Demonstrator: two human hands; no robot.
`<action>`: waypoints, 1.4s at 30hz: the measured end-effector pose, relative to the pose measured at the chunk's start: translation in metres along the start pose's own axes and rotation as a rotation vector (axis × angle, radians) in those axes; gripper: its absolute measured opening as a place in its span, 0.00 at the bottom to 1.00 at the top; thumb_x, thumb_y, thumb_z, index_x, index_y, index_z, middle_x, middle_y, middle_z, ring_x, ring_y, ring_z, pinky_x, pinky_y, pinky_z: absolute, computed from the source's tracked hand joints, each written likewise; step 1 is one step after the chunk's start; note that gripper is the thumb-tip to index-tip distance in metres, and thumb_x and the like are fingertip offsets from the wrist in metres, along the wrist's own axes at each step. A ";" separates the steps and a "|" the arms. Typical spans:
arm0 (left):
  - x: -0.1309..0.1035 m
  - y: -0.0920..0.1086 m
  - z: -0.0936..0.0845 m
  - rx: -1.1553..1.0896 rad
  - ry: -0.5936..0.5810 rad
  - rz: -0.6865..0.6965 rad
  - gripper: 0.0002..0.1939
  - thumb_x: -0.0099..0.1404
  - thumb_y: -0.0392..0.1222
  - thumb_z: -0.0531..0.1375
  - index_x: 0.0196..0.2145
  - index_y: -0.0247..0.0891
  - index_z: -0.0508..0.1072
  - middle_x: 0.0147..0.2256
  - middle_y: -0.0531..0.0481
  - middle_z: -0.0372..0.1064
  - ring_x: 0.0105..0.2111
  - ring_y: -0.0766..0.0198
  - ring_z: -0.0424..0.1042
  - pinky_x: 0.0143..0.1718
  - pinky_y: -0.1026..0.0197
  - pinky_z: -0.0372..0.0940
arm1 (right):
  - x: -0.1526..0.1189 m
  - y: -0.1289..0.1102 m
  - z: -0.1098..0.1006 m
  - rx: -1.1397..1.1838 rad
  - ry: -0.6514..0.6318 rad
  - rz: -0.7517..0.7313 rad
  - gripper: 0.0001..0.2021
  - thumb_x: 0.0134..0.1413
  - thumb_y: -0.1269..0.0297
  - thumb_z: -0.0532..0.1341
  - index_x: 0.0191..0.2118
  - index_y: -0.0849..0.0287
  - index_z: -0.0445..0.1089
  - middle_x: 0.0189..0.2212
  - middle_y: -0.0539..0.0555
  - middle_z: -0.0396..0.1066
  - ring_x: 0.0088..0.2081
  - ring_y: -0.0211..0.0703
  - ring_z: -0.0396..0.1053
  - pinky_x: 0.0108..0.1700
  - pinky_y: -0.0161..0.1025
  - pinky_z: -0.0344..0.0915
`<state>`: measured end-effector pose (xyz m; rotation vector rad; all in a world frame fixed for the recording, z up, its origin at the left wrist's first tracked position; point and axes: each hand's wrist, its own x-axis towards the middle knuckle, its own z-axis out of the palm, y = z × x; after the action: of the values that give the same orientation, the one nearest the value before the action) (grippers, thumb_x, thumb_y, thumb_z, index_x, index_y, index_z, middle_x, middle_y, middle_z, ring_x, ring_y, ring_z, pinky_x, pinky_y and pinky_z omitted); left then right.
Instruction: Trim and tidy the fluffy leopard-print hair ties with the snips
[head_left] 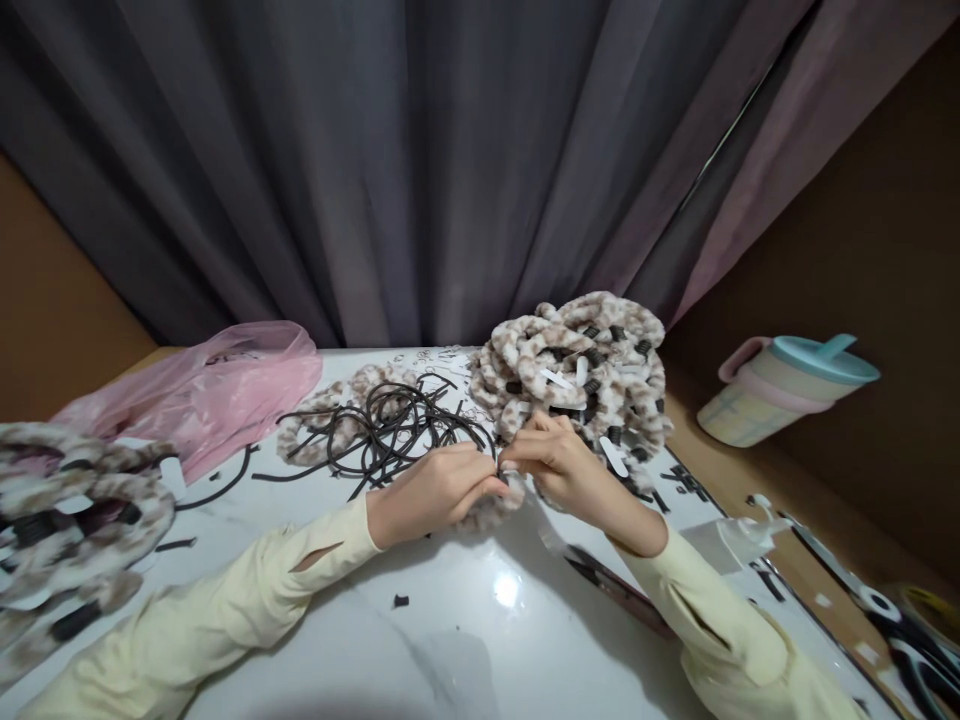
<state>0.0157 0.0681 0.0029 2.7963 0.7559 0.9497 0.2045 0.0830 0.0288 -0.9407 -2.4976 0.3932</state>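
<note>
Seen from the head, two bare hands in pale yellow sleeves meet over the middle of a white marbled surface [360, 650]. The left hand [442, 485] has its thumb and fingers drawn together, pinching a brown-and-white fluffy band [489, 513]. The right hand [561, 465] comes in against it, its fingertips also closed on the band; the exact spot they pinch is partly hidden. The fluffy band sits under and between the hands, clear of the near edge.

Just beyond the left hand lies a tangle of black cords [382, 440], with another fluffy ring [307, 425] partly beneath it. Behind the right hand rises a heap of fluffy bands [517, 350] with white tags and black joints showing. More fluffy loops [146, 510] lie at the left, near a crumpled pink plastic bag [255, 390].

A small black piece [401, 601] lies alone in front of the left sleeve. A dark slim object [615, 590] lies partly under the right forearm, and a white bottle [727, 543] is beyond that arm to the right. Farther right are black-handled scissors [911, 650] and a cup [757, 400] with a blue lid. Grey curtains [375, 180] hang across the far side.
</note>
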 end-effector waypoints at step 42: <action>0.016 0.013 -0.016 -1.435 0.201 -0.896 0.23 0.61 0.55 0.54 0.19 0.35 0.57 0.14 0.60 0.50 0.13 0.74 0.53 0.17 0.69 0.54 | -0.003 -0.041 0.050 0.950 0.257 0.395 0.10 0.60 0.57 0.49 0.36 0.58 0.60 0.19 0.48 0.66 0.15 0.35 0.63 0.15 0.31 0.58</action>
<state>0.0230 0.0633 0.0281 0.9937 0.7370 0.9422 0.1593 0.0454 0.0013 -0.9523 -1.5574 1.3278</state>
